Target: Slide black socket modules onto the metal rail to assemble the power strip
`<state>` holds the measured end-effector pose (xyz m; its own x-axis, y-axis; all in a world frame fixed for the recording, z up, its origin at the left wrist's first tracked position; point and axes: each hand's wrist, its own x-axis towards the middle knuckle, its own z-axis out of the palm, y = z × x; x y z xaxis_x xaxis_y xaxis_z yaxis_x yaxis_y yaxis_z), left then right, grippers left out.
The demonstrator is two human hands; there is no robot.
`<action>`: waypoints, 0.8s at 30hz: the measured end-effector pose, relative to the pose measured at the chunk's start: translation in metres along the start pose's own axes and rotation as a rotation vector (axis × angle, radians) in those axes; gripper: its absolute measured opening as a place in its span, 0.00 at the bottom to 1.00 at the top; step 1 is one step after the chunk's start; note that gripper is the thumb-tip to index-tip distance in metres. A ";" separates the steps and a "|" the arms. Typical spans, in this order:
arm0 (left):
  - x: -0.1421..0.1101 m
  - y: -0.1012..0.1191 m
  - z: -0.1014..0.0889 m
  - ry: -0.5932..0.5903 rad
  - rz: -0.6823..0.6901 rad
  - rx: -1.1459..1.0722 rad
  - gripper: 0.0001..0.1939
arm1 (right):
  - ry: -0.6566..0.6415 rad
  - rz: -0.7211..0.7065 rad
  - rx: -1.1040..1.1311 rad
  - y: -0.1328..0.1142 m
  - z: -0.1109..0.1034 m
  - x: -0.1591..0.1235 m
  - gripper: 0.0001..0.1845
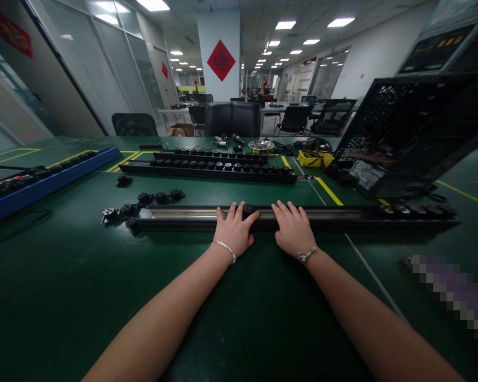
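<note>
A long black rail with a shiny metal channel (183, 214) lies across the green table in front of me. My left hand (234, 231) rests on its near edge, fingers curled over a small black socket module (248, 209) seated in the channel. My right hand (292, 229) lies flat on the rail just to the right, fingers stretched out and holding nothing. Several black modules (418, 210) sit in the rail's right end. Loose black modules (159, 198) lie by its left end.
A finished black power strip (207, 171) lies farther back, a blue strip (43, 183) at the left. A tilted black server case (406, 132) stands at the right, with a yellow box (315, 158) and a metal bowl (261, 145) behind. Chairs stand beyond the table.
</note>
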<state>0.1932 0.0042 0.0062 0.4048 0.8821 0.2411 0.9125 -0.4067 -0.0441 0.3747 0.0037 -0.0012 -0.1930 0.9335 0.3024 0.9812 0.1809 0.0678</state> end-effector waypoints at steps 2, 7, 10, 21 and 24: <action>-0.001 -0.002 -0.001 0.009 -0.004 0.002 0.32 | 0.000 0.000 0.003 0.000 0.000 0.000 0.36; -0.005 -0.009 -0.004 -0.014 -0.035 0.016 0.31 | -0.005 0.002 -0.003 0.000 -0.001 0.000 0.35; -0.008 -0.015 -0.007 -0.032 -0.049 0.023 0.31 | -0.006 0.004 -0.003 0.000 -0.002 0.000 0.35; -0.015 -0.031 -0.006 -0.008 -0.051 0.038 0.31 | 0.013 -0.002 -0.002 0.001 0.001 0.000 0.35; -0.016 -0.035 -0.007 -0.016 -0.059 0.036 0.31 | 0.020 -0.009 -0.003 0.001 0.002 0.000 0.35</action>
<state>0.1544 0.0026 0.0102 0.3508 0.9081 0.2286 0.9362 -0.3453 -0.0650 0.3760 0.0045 -0.0026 -0.2017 0.9254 0.3208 0.9794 0.1881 0.0731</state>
